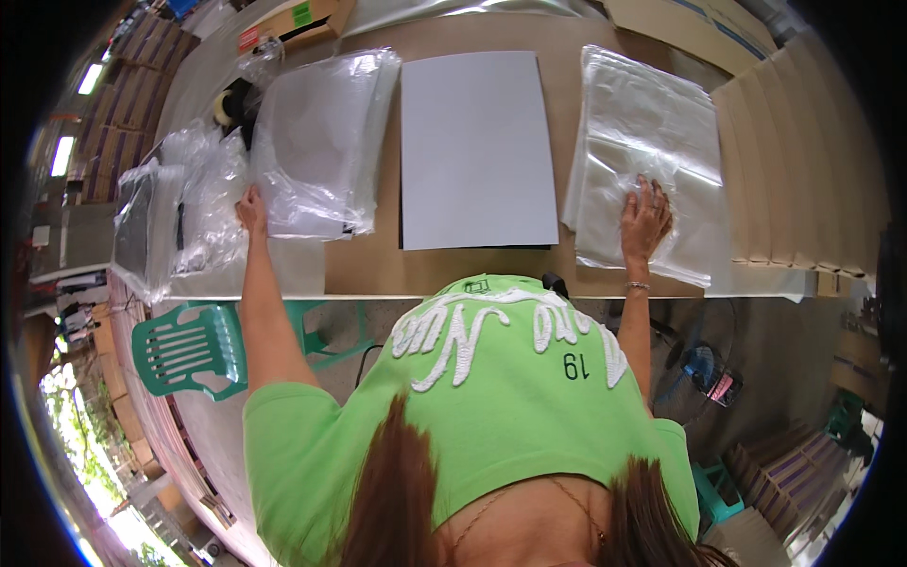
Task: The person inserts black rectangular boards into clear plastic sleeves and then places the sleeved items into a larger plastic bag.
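My right hand (645, 222) lies with its fingers apart on a stack of clear plastic bags (652, 113) at the right of the table. At the left, my left hand (251, 212) has its fingers drawn together at the lower left edge of a pile of clear plastic-covered sheets (321, 142). Whether it pinches the plastic there is too small to tell. Between the two piles lies a stack of pale grey-white boards (477, 151), with a dark edge showing beneath. Neither hand touches the boards.
Crumpled clear plastic packs (213, 189) lie beyond my left hand, with a tape roll (224, 109) behind them. Brown cardboard (794, 151) stands along the right. Cardboard boxes (694, 28) sit at the back. A green plastic chair (189, 350) is below the table's left front edge.
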Demonstrator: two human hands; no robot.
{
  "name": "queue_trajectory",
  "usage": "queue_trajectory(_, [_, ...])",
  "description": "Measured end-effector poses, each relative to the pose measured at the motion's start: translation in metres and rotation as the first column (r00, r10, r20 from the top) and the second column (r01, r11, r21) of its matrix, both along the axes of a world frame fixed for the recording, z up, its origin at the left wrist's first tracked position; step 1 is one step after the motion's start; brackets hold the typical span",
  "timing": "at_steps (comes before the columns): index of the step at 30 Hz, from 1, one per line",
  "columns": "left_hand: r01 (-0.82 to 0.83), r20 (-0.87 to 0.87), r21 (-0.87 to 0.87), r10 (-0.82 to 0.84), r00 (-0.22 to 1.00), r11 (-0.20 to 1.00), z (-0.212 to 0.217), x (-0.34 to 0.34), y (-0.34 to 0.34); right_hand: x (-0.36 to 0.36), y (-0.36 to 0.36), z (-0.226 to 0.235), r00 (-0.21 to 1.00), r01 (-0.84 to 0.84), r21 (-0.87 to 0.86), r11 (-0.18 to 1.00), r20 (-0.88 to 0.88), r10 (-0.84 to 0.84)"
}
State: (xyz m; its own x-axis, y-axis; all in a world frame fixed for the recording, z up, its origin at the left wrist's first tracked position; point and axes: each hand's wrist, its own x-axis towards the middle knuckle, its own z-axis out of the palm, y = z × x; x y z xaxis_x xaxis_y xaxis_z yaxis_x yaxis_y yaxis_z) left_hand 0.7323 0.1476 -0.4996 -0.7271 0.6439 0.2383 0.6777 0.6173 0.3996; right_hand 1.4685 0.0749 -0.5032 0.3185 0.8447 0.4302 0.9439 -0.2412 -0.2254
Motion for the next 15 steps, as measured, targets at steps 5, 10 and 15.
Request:
queue_trajectory(5, [0.195,-0.3,0.149,-0.144,0.943,0.969,0.016,0.046,-0.009,0.017,0.018,0.001,0.963,-0.08,0.029,0.996,-0.254,0.084])
queue_trajectory(10, [0.621,-0.141,0.238,-0.606,0.783,0.747,0.084,0.22,0.018,0.023,0.025,0.036,0.614,0.019,0.196,0.98,-0.776,0.143])
queue_trajectory(15, [0.785,0.422,0.339,-0.83,0.366,0.519,0.125,0.377,-0.008,-0.012,0.019,0.096,-0.082,-0.141,0.324,0.935,-0.945,0.315])
